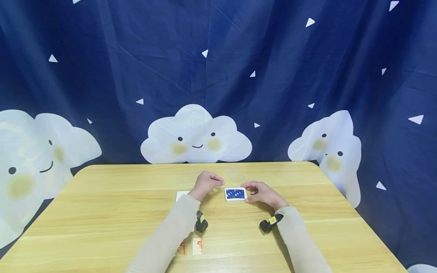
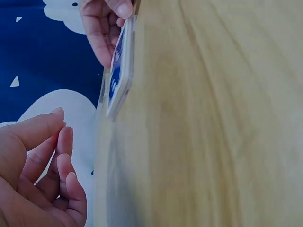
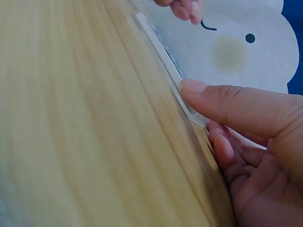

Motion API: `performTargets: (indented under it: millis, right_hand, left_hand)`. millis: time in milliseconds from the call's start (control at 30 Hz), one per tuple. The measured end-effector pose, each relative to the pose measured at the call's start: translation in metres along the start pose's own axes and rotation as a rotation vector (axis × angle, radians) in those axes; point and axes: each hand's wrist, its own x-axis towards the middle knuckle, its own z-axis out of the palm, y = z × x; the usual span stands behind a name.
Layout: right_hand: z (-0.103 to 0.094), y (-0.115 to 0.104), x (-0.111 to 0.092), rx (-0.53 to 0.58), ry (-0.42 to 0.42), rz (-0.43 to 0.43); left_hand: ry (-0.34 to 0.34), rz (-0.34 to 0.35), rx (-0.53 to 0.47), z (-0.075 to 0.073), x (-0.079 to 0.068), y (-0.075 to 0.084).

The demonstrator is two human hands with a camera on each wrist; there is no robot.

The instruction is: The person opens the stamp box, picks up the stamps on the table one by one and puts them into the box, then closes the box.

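Observation:
A small stack of cards [image 1: 235,194] with a blue picture and white border on top lies flat on the table. Clear plastic shows along its edge in the right wrist view. My right hand [image 1: 262,193] grips the right end of the stack, the thumb [image 3: 203,92] at its near corner and the fingers behind. Just left of the stack, my left hand [image 1: 206,184] hovers apart from it. In the left wrist view its thumb and forefinger [image 2: 47,127] meet at the tips, the other fingers curled, with nothing visible between them.
Two clear plastic pieces, one on the left [image 1: 187,177] and one on the right [image 1: 234,174], lie toward the table's back edge. A white flat object [image 1: 181,195] is partly behind my left wrist. Near the front lie two orange-and-cream cards [image 1: 197,246], one partly covered by my left sleeve.

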Motion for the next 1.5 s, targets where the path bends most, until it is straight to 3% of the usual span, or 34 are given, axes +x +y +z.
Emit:
performTargets:
  millis: [133, 433, 733, 1500]
  right_hand:
    - [0.000, -0.012, -0.006, 0.019, -0.018, -0.018]
    - [-0.002, 0.006, -0.002, 0.053, -0.033, -0.106]
    - [-0.001, 0.006, 0.000, 0.145, -0.051, -0.047]
    - [-0.002, -0.002, 0.001, 0.102, -0.008, -0.042]
  left_hand:
    - [0.015, -0.011, -0.011, -0.007, -0.001, 0.000]
    - [0.012, 0.003, -0.014, -0.022, -0.003, -0.005]
    - [0.010, -0.019, -0.015, -0.038, -0.008, -0.008]
    - [0.000, -0.031, -0.093, -0.079, -0.027, -0.019]
